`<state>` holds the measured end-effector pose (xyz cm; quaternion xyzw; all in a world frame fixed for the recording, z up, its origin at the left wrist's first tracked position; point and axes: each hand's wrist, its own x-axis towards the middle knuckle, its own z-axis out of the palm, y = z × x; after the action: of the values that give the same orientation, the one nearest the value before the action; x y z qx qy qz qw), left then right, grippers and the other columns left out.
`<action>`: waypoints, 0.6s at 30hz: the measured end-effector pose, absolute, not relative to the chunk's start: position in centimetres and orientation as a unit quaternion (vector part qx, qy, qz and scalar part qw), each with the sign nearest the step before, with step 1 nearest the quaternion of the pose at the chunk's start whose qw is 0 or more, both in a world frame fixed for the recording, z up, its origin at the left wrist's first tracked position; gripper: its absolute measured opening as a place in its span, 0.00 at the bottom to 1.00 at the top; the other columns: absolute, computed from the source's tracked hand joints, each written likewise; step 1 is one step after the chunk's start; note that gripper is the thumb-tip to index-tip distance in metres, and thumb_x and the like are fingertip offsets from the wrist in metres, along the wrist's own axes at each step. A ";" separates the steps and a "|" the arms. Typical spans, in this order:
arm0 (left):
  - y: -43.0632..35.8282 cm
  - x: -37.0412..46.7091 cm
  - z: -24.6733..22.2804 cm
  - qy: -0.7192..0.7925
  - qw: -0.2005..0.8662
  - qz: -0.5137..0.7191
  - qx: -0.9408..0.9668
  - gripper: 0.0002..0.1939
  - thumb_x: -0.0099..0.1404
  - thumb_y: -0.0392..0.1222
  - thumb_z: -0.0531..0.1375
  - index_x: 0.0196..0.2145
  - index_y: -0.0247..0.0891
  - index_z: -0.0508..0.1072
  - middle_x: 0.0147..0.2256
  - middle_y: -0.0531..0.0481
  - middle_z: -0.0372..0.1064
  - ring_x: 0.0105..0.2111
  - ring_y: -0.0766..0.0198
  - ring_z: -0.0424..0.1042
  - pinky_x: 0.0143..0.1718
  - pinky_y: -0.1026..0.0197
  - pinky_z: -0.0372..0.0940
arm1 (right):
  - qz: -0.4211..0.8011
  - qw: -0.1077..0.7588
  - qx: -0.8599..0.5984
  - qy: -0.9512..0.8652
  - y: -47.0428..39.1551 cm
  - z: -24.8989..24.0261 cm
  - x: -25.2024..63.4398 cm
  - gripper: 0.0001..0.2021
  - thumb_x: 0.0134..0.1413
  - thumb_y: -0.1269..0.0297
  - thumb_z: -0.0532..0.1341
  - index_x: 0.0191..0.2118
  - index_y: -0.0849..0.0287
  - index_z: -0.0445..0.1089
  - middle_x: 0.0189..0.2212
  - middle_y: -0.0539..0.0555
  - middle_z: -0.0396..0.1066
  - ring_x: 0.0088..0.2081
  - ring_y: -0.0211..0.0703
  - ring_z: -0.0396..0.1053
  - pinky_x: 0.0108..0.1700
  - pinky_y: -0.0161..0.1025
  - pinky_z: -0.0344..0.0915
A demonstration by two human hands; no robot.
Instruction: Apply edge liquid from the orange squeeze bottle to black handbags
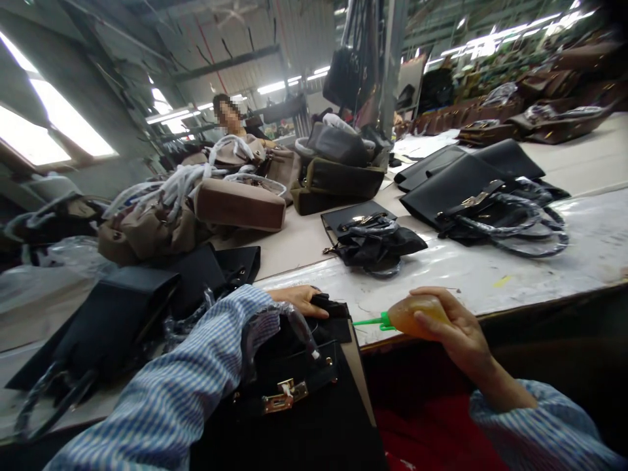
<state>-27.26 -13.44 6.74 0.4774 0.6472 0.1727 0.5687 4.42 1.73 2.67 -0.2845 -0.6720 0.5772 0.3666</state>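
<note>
A black handbag (314,425) with a gold clasp and plastic-wrapped handles lies in front of me at the table's near edge. My left hand (299,301) reaches through its handle and grips the black material at the bag's upper edge, fingers curled over it. In my right hand (456,333) is a squeeze bottle (417,315) of amber liquid, tilted sideways. Its thin green nozzle (367,321) points left, the tip at or very near the bag's side edge. I cannot tell whether the tip touches the edge.
Black handbags (132,301) lie at the left, and a smaller black bag (373,235) sits just ahead. More black bags (471,190) are at the right on the white table (598,229). Brown bags (240,203) are piled ahead, with a person (230,118) behind them.
</note>
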 end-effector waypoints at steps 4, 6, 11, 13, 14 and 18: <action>-13.5 -27.3 6.4 0.640 0.582 0.186 0.466 0.25 0.53 0.60 0.75 0.36 0.35 0.79 0.31 0.50 0.76 0.33 0.61 0.72 0.35 0.62 0.66 | 0.583 0.356 -0.285 -0.673 2.1 1.9 3.7 0.19 0.49 0.46 0.75 0.43 0.51 0.80 0.35 0.52 0.78 0.35 0.52 0.73 0.38 0.46 0.70; -13.5 -27.3 6.4 0.640 0.584 0.191 0.462 0.25 0.52 0.59 0.76 0.36 0.35 0.79 0.31 0.51 0.76 0.33 0.61 0.72 0.35 0.62 0.65 | 0.590 0.351 -0.281 -0.671 2.3 1.8 3.6 0.20 0.48 0.47 0.75 0.43 0.52 0.79 0.34 0.52 0.78 0.34 0.51 0.73 0.38 0.45 0.69; -13.5 -27.1 6.2 0.632 0.599 0.200 0.450 0.26 0.52 0.60 0.76 0.35 0.36 0.79 0.32 0.51 0.76 0.32 0.61 0.72 0.34 0.62 0.66 | 0.584 0.349 -0.267 -0.683 2.6 1.9 3.5 0.19 0.51 0.48 0.75 0.44 0.51 0.79 0.35 0.52 0.78 0.34 0.50 0.72 0.38 0.44 0.68; -13.6 -27.0 6.3 0.626 0.606 0.203 0.447 0.26 0.52 0.60 0.76 0.36 0.35 0.80 0.32 0.50 0.77 0.33 0.61 0.72 0.35 0.62 0.66 | 0.585 0.335 -0.259 -0.692 2.7 2.2 3.6 0.18 0.50 0.49 0.75 0.44 0.51 0.80 0.35 0.52 0.78 0.35 0.51 0.73 0.38 0.45 0.68; -13.6 -27.0 6.3 0.625 0.608 0.205 0.446 0.25 0.52 0.59 0.76 0.37 0.35 0.80 0.33 0.50 0.77 0.34 0.60 0.73 0.36 0.62 0.67 | 0.588 0.323 -0.254 -0.697 2.7 2.3 3.7 0.19 0.49 0.49 0.76 0.44 0.51 0.80 0.35 0.53 0.79 0.35 0.52 0.73 0.39 0.45 0.68; -13.6 -27.0 6.2 0.622 0.609 0.217 0.441 0.25 0.53 0.58 0.77 0.36 0.35 0.80 0.34 0.49 0.78 0.35 0.61 0.73 0.35 0.63 0.67 | 0.585 0.303 -0.235 -0.715 2.6 2.6 3.6 0.20 0.51 0.47 0.75 0.45 0.51 0.79 0.36 0.53 0.79 0.36 0.53 0.73 0.38 0.46 0.69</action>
<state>-26.99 -13.65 6.21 0.4414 0.6218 0.2170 0.6094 3.65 2.61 2.61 -0.2348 -0.7150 0.5847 0.3029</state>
